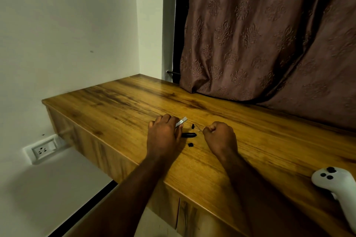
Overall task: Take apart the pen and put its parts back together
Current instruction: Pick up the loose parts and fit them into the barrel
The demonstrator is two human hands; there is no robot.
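Left hand [163,136] grips a silver pen part [181,122]; right hand [219,136] is fisted (contents unclear); black pen barrel [189,135] and small pieces [190,144] lie between them on the tabletop [119,102].

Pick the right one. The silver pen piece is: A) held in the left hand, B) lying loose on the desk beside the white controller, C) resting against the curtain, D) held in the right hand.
A: the silver pen piece sticks out from the closed left hand, while the right hand is a fist beside the small black parts on the desk.
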